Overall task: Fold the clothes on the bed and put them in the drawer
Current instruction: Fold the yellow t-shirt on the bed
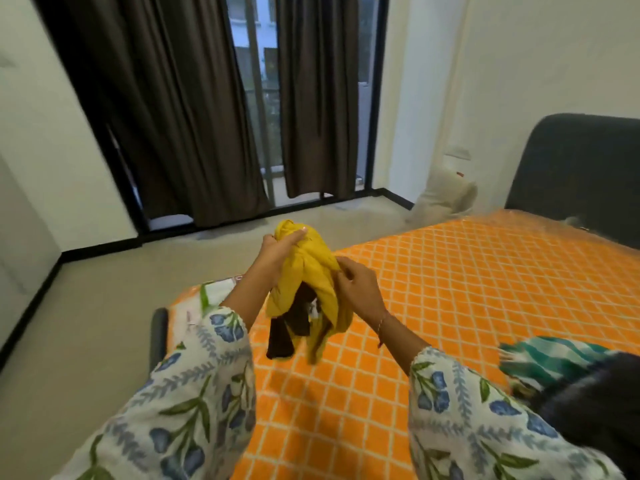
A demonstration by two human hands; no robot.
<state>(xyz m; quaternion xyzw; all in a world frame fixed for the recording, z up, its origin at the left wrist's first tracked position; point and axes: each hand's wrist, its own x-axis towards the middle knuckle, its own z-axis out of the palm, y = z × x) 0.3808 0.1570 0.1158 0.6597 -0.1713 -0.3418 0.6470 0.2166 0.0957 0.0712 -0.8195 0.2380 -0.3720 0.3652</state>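
Observation:
A crumpled yellow garment (313, 271) with dark brown parts hanging from it is held up in the air over the near corner of the bed (450, 289). My left hand (277, 252) grips its top, thumb over the bunched cloth. My right hand (358, 289) pinches its right edge, a little lower. The bed has an orange cover with a white diamond grid. A green-and-white striped cloth (550, 362) and a dark garment (595, 407) lie on the bed at the right. No drawer is in view.
A dark grey headboard (581, 174) stands at the far right. Dark curtains (194, 126) hang before a glass door at the back. A white bag (443, 199) leans against the wall by the bed. Beige floor lies to the left.

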